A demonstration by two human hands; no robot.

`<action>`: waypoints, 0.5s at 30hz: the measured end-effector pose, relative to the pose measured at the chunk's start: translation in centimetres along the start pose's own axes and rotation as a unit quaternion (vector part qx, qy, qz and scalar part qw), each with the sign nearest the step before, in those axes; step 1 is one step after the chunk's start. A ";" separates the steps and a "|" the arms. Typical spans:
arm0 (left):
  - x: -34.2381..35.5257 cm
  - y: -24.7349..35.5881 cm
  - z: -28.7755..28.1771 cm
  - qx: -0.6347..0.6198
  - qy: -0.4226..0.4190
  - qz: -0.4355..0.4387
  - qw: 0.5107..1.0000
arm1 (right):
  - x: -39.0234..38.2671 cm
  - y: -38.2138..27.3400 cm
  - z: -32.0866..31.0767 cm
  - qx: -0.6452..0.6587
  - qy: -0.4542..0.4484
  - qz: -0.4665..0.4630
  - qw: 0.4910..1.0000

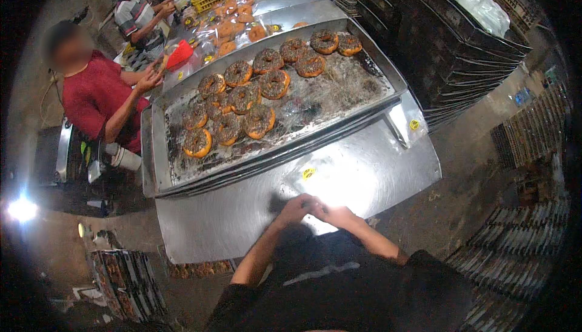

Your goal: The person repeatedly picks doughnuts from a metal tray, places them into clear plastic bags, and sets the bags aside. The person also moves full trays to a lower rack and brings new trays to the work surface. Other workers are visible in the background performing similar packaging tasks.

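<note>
The left hand [295,209] and right hand [339,216] meet at the metal table's [212,226] near edge; whether they grip anything I cannot tell. Just beyond them lies a yellow label [308,174]. Farther ahead, dark-topped doughnuts [235,103] sit in a metal tray [336,102], with bagged doughnuts [227,29] past it.

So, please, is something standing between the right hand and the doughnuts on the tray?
Yes: the low near rim of the tray separates the right hand from the doughnuts. A yellow sticker also lies between, on the metal table, apparently flat. Nothing visible blocks reaching over.
</note>
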State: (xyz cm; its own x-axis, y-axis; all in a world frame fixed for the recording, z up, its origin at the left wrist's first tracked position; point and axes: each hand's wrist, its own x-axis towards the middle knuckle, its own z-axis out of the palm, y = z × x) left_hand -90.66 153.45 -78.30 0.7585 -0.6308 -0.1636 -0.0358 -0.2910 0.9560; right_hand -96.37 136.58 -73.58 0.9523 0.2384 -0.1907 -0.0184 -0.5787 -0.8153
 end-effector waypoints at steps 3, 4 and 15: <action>0.0 -1.4 0.5 0.087 0.008 0.046 0.995 | -1.3 2.5 1.1 -0.030 0.093 -0.061 0.993; 0.1 2.8 0.3 0.107 -0.023 -0.064 0.992 | -2.0 2.5 2.0 -0.060 0.148 -0.014 0.987; 1.3 8.6 3.5 -0.050 0.275 0.235 0.931 | 3.8 -7.2 -8.6 0.719 0.124 -0.126 0.672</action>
State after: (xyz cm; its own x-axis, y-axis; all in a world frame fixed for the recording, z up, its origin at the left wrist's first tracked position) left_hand -92.28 147.57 -71.11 0.8935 -0.2007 0.4018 -0.4081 0.0108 0.9129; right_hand -90.02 134.94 -63.72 0.9986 -0.0525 0.0035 0.0466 0.8501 -0.5246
